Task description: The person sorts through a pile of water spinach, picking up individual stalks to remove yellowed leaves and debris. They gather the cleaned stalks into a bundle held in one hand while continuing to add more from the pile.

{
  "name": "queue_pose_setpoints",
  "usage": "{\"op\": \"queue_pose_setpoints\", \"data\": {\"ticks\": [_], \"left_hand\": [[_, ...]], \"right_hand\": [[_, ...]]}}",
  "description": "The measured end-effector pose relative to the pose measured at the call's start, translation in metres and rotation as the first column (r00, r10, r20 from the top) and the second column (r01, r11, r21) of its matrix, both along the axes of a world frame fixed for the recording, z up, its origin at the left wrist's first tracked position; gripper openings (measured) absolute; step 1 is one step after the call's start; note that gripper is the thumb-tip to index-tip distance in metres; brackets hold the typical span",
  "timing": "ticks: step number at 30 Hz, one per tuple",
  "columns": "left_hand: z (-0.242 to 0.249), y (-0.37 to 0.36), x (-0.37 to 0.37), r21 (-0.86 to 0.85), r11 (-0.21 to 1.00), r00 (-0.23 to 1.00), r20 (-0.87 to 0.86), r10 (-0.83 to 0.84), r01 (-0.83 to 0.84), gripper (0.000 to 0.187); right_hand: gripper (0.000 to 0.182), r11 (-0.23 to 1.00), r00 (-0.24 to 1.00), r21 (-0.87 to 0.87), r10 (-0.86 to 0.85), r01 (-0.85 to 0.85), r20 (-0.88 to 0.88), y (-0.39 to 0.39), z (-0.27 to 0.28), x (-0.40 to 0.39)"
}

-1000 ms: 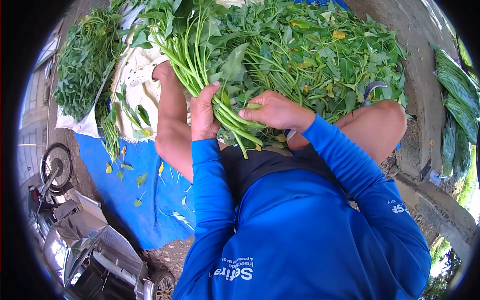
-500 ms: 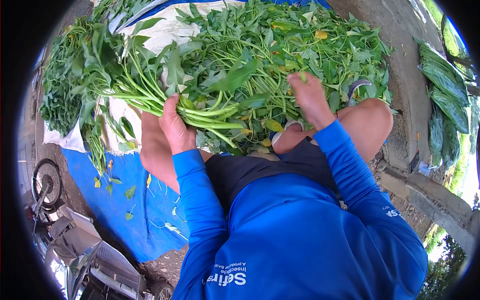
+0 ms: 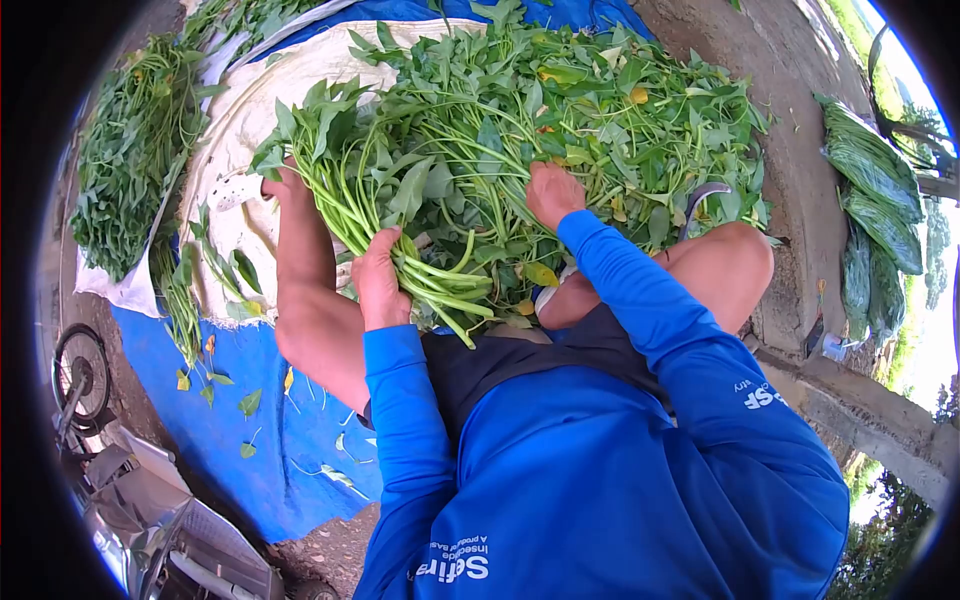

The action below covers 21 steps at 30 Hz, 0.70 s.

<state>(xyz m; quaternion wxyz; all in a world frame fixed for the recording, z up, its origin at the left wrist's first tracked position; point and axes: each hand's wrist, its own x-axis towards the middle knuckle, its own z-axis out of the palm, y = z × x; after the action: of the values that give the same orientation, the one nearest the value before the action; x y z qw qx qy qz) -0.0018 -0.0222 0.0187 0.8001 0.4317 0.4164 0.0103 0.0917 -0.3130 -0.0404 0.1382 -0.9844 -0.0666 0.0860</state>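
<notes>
My left hand (image 3: pixel 380 285) is closed around a bunch of water spinach (image 3: pixel 345 205), its cut stem ends pointing toward my lap and its leaves leaning away to the upper left. My right hand (image 3: pixel 555 195) reaches into the large loose pile of water spinach (image 3: pixel 640 110), fingers curled round stems there; the fingertips are partly hidden. A curved sickle blade (image 3: pixel 705 190) pokes out of the pile near my right knee.
Stacked bundles of greens (image 3: pixel 130 160) lie at the left on pale sacking (image 3: pixel 235 235). Beneath spreads a blue tarp (image 3: pixel 240 430) with stray leaves. At right are bagged greens (image 3: pixel 875 190) beside a concrete edge (image 3: pixel 850 400). A motorbike (image 3: pixel 170 530) stands lower left.
The bunch in my left hand has swung inward, its leaves now nearer the pile. My right hand has moved left and down onto the pile from above it.
</notes>
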Motion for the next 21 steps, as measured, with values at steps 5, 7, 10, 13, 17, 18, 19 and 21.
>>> {"op": "queue_pose_setpoints", "data": {"ticks": [5, 7, 10, 13, 17, 18, 19, 21], "left_hand": [[-0.004, 0.016, -0.014, 0.059, 0.994, 0.996, -0.012, 0.093, -0.092, 0.018], [-0.003, 0.019, -0.013, 0.042, 0.994, 0.994, -0.029, 0.105, -0.104, 0.018], [0.001, 0.021, -0.009, 0.008, 0.991, 0.991, -0.001, 0.134, -0.134, 0.018], [0.008, 0.019, -0.009, -0.011, 0.991, 0.991, 0.014, 0.130, -0.130, 0.016], [0.001, 0.015, -0.011, 0.046, 0.997, 0.998, 0.010, 0.060, -0.060, 0.014], [0.005, 0.013, -0.011, 0.040, 0.998, 0.999, 0.022, 0.047, -0.048, 0.015], [0.007, 0.009, -0.012, 0.024, 1.000, 1.000, 0.012, 0.019, -0.019, 0.015], [0.010, 0.003, -0.008, -0.008, 1.000, 1.000, 0.013, -0.011, 0.011, 0.015]], "right_hand": [[0.031, 0.999, 0.998, 0.018, 0.050, -0.049, -0.044, 0.004, 0.023, 0.014], [0.031, 0.992, 0.965, 0.121, 0.059, -0.028, -0.256, 0.001, 0.055, 0.027], [0.032, 0.873, 0.914, 0.469, 0.075, 0.133, -0.399, -0.011, 0.120, 0.044], [0.034, 0.733, 0.906, 0.630, 0.045, 0.257, -0.422, -0.036, 0.153, 0.048], [0.029, 0.706, 0.917, 0.656, 0.024, 0.267, -0.398, -0.042, 0.190, 0.044], [0.029, 0.680, 0.923, 0.678, 0.006, 0.279, -0.386, -0.046, 0.188, 0.041], [0.029, 0.650, 0.928, 0.700, -0.020, 0.296, -0.373, -0.053, 0.187, 0.036], [0.028, 0.565, 0.939, 0.772, -0.017, 0.292, -0.343, -0.054, 0.192, 0.036]]}}
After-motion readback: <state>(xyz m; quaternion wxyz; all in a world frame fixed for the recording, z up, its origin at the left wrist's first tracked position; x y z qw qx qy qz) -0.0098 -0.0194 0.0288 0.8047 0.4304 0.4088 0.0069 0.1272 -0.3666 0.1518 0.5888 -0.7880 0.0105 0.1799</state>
